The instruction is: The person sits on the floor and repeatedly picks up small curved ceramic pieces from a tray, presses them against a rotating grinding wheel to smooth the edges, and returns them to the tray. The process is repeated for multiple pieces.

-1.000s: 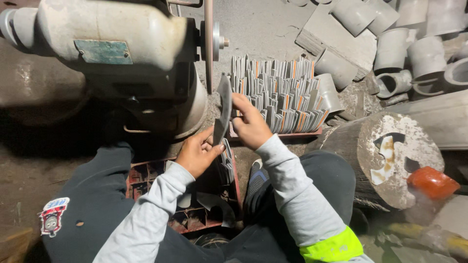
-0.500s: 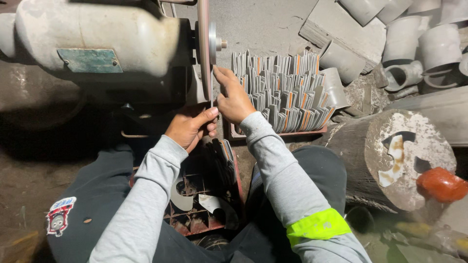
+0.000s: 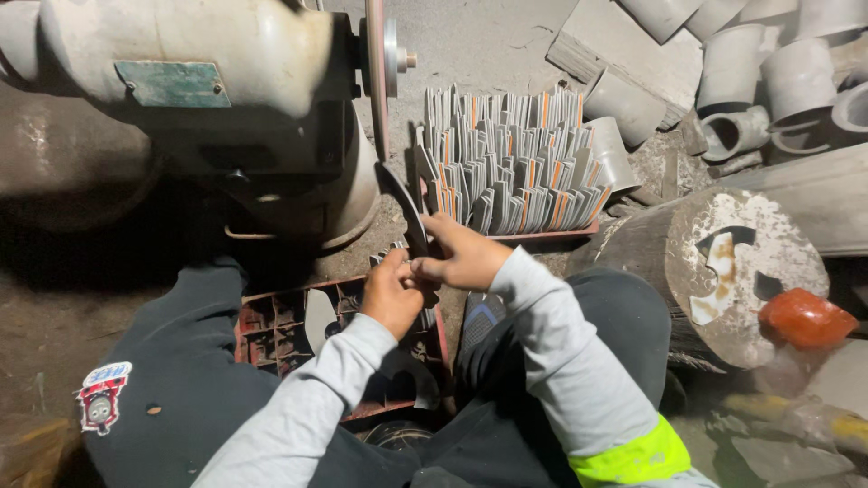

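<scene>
Both hands pinch one curved, dull grey metal blade [image 3: 404, 210], left hand [image 3: 391, 294] low, right hand [image 3: 463, 256] beside it. The blade sits just under the thin grinding wheel [image 3: 374, 77], lower than half a second ago. Stacked flat blanks [image 3: 511, 163] fill the tray behind.

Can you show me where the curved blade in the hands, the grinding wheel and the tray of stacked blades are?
curved blade [image 3: 403, 203], head view, middle of its dark flat.
grinding wheel [image 3: 374, 77], head view, its thin edge.
tray of stacked blades [image 3: 551, 235], head view, its front rim.
</scene>
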